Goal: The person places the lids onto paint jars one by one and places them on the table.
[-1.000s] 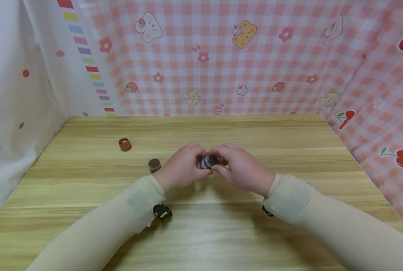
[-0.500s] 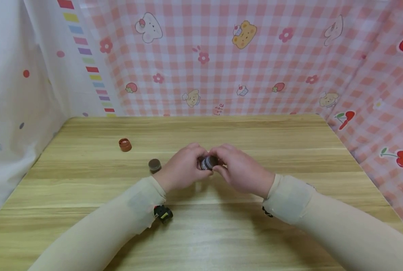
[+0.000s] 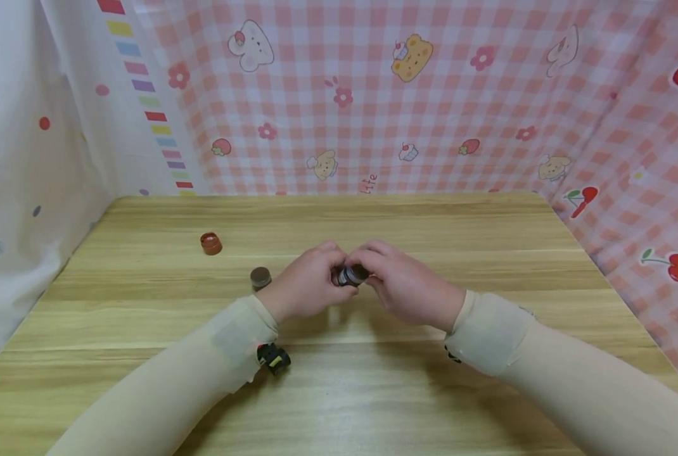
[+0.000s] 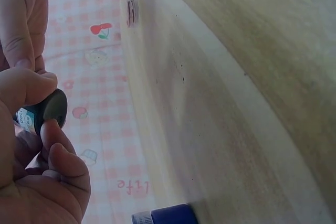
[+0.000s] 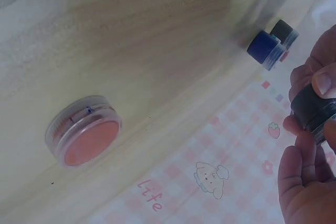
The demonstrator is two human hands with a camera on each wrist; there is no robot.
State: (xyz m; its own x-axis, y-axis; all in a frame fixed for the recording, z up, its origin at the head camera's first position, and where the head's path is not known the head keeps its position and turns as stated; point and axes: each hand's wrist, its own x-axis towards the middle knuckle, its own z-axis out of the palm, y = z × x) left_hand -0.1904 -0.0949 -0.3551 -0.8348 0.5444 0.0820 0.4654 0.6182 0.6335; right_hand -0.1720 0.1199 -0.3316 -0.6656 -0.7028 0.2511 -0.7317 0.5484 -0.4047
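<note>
At three o'clock, a black container is gripped by the fingers of the hands, which are cut off by the right edge. At two o'clock, a blue-and-clear container is set on the pale wooden surface; a dark-and-clear container is partly hidden behind it, and whether they are touching cannot be told. At eight o'clock, well apart from these, a clear-sided, coral-faced container is seen. At five o'clock, pink-checked cloth is printed with "life".
</note>
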